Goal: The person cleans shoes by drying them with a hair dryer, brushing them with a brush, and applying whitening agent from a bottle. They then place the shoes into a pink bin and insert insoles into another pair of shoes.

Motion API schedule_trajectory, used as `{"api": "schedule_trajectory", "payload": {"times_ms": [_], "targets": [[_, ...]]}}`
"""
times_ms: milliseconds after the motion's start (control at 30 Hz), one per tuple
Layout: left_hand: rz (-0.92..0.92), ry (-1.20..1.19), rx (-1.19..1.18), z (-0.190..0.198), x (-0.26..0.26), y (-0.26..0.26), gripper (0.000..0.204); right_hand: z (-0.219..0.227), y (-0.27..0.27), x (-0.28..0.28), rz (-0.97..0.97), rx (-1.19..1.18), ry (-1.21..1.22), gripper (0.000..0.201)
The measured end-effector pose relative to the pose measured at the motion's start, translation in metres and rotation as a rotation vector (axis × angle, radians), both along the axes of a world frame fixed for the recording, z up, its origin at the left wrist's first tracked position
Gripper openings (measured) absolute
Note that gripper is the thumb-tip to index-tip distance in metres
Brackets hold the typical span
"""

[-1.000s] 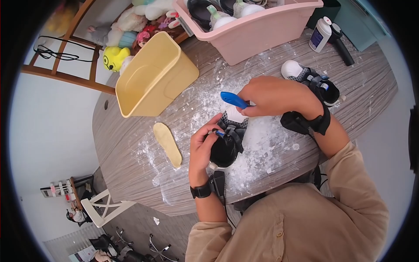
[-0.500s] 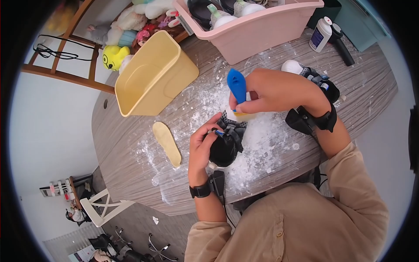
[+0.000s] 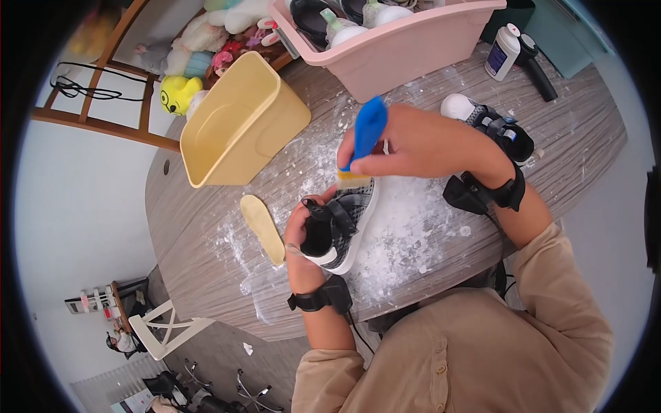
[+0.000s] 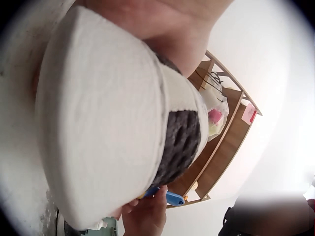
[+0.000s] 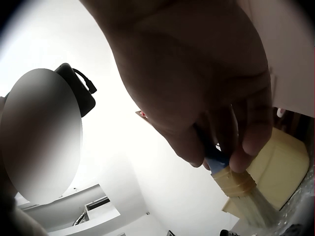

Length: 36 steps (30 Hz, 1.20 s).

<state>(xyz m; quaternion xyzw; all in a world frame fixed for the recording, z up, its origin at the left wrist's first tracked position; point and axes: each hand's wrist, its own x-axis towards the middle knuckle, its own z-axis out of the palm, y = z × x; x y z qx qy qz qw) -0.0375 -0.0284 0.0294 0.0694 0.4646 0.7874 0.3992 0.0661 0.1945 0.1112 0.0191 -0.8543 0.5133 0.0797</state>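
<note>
A grey-and-black sneaker (image 3: 352, 215) with a white sole is tilted on its side over the powdery tabletop. My left hand (image 3: 297, 224) grips it along the far side and heel, most of the fingers hidden behind it. Its white sole edge and dark mesh loom large in the left wrist view. A paintbrush with a blue handle (image 3: 370, 127) is pinched in my right hand (image 3: 416, 146), thumb and fingertips low near its yellow collar. The pale bristles (image 3: 353, 182) point down at the sneaker's toe end, overlapping it in the head view.
A second sneaker (image 3: 492, 125) lies to the right, and a yellow insole (image 3: 261, 227) to the left. Behind stand a yellow bin (image 3: 275, 131) and a pink tub (image 3: 413, 58). A white bottle (image 3: 502, 54) is at the back right. White powder (image 3: 406, 237) coats the table's middle.
My left hand has turned the sneaker onto its side, so its white sole edge now shows. My right hand has moved left with the brush, whose handle has swung up from lying nearly level.
</note>
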Motion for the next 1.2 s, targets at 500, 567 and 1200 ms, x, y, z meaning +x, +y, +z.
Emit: {"api": "schedule_trajectory", "payload": {"times_ms": [500, 567, 1200], "targets": [[-0.01, -0.131, 0.055, -0.005, -0.009, -0.007, 0.019, -0.004, 0.008, 0.002, -0.001, 0.083, -0.032, 0.019], [-0.01, -0.183, 0.083, -0.008, -0.012, -0.007, 0.02, 0.009, 0.014, 0.009, -0.069, 0.149, -0.091, 0.02], [0.016, -0.089, 0.062, -0.004, -0.006, -0.003, 0.015, 0.005, 0.007, 0.003, -0.064, 0.015, -0.001, 0.023]]}}
